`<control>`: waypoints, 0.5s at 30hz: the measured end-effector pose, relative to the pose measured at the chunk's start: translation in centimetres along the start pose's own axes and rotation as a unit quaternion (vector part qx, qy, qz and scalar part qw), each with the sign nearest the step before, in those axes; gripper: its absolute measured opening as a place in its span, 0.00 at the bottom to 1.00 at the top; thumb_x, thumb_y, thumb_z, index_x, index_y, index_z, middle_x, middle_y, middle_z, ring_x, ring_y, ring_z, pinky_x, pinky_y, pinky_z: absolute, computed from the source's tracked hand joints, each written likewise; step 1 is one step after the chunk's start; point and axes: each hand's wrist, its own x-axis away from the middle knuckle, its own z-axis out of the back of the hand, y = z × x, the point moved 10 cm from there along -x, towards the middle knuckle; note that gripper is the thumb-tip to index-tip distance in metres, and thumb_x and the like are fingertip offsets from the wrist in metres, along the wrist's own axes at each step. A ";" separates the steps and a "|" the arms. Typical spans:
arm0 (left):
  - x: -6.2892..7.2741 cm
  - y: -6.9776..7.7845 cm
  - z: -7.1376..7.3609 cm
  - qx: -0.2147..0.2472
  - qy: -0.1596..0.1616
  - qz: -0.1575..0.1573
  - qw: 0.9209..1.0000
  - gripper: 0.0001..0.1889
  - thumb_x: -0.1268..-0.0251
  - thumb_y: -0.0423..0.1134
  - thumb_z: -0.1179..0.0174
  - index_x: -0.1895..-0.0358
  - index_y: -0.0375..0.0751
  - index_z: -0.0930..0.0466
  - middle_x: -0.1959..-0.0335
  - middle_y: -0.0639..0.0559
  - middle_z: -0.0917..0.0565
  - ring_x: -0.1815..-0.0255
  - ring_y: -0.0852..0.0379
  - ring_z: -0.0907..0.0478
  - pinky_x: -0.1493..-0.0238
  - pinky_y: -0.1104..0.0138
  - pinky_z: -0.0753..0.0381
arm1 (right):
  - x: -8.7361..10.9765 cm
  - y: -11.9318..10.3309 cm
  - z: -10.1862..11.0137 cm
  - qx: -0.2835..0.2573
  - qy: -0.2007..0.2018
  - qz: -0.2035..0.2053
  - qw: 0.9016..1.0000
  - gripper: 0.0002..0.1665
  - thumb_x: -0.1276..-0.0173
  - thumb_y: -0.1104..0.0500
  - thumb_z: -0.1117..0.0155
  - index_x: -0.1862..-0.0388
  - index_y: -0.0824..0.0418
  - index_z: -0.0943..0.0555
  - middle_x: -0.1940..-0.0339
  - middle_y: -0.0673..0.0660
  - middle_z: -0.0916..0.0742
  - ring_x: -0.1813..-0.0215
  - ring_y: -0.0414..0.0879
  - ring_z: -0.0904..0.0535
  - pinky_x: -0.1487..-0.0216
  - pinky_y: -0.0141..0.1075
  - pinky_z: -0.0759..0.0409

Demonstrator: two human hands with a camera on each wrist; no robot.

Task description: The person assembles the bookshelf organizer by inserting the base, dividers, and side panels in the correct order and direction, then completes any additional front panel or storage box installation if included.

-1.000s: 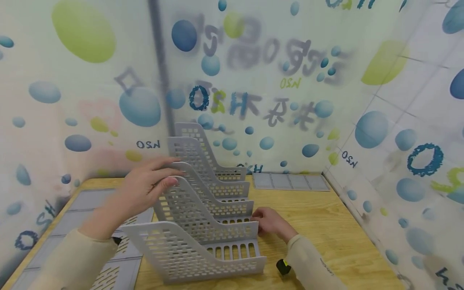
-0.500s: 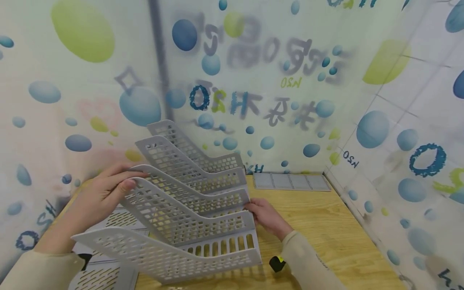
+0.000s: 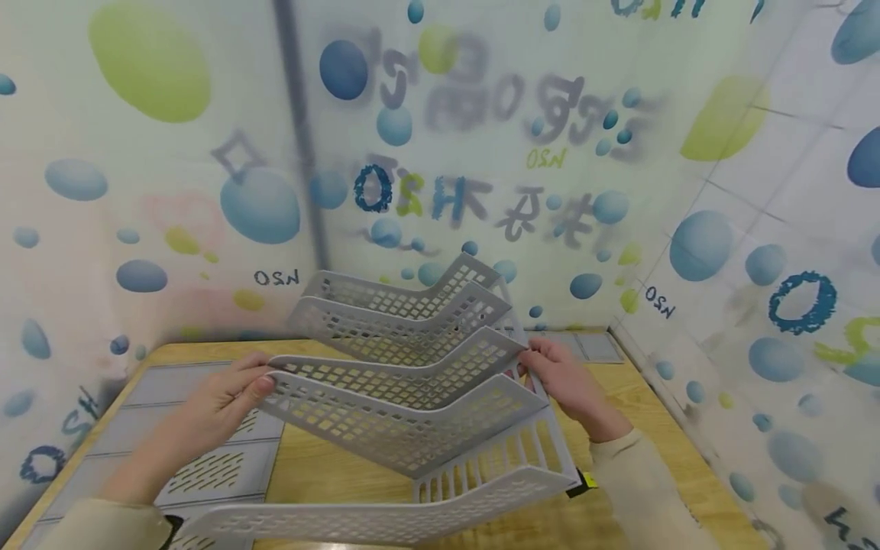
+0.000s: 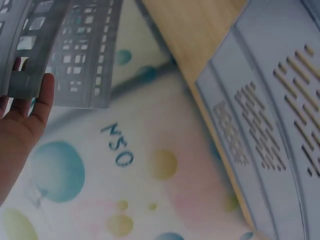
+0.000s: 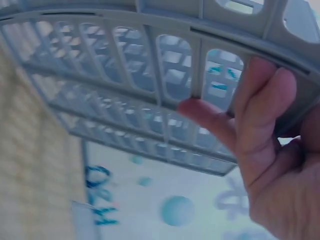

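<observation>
A grey plastic file rack (image 3: 454, 424) with several perforated upright dividers hangs tilted above the table in the head view. My left hand (image 3: 220, 401) pinches the narrow top ends of two middle dividers between thumb and fingers. In the left wrist view, fingers of that hand (image 4: 25, 130) curl against the dividers' edge. On the other side, my right hand (image 3: 565, 382) grips the rack's slotted base near its edge. From the right wrist view, the underside of the slotted base (image 5: 150, 92) shows, with fingers of the right hand (image 5: 265, 145) bent against its slots.
Flat grey panels with slanted slots (image 3: 206, 473) lie on the left of the wooden table (image 3: 323, 473). Another flat grey panel (image 3: 598, 347) lies at the back right. Curtains printed with bubbles (image 3: 440, 137) enclose the table behind and at the sides.
The rack has turned from standing on the table to a raised tilt, its tall divider ends swinging left and down. My right hand has moved up and right; my left hand went left and lower.
</observation>
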 end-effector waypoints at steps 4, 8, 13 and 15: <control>-0.2 0.5 -2.4 0.002 -0.034 0.003 0.999 0.14 0.19 0.32 0.48 0.52 0.49 0.11 0.46 0.53 0.18 0.53 0.64 0.22 0.60 0.64 0.19 | 0.7 -1.9 2.3 0.028 0.018 0.004 0.999 0.15 0.21 0.67 0.53 0.71 0.69 0.26 0.84 0.50 0.20 0.83 0.39 0.26 0.80 0.32 0.32; -0.2 0.7 -4.7 0.014 -0.064 0.016 0.998 0.13 0.19 0.34 0.47 0.48 0.44 0.11 0.41 0.48 0.18 0.48 0.56 0.18 0.55 0.61 0.16 | 1.4 -3.2 4.1 0.083 0.037 -0.012 0.996 0.18 0.20 0.66 0.51 0.74 0.67 0.27 0.87 0.53 0.20 0.80 0.46 0.21 0.80 0.36 0.32; 0.5 0.3 -6.7 -0.004 -0.103 0.041 0.994 0.13 0.21 0.39 0.42 0.42 0.41 0.13 0.35 0.42 0.20 0.41 0.42 0.18 0.51 0.53 0.14 | 1.7 -4.4 5.3 0.154 0.040 -0.020 0.987 0.19 0.19 0.64 0.52 0.75 0.66 0.28 0.81 0.58 0.15 0.82 0.49 0.24 0.82 0.37 0.33; 1.1 -0.6 -6.9 -0.023 -0.116 0.058 0.991 0.17 0.23 0.43 0.39 0.39 0.40 0.16 0.34 0.39 0.21 0.39 0.36 0.20 0.49 0.47 0.16 | 1.7 -4.5 5.6 0.164 0.038 -0.025 0.985 0.19 0.20 0.64 0.53 0.75 0.65 0.30 0.77 0.60 0.13 0.82 0.49 0.24 0.81 0.37 0.32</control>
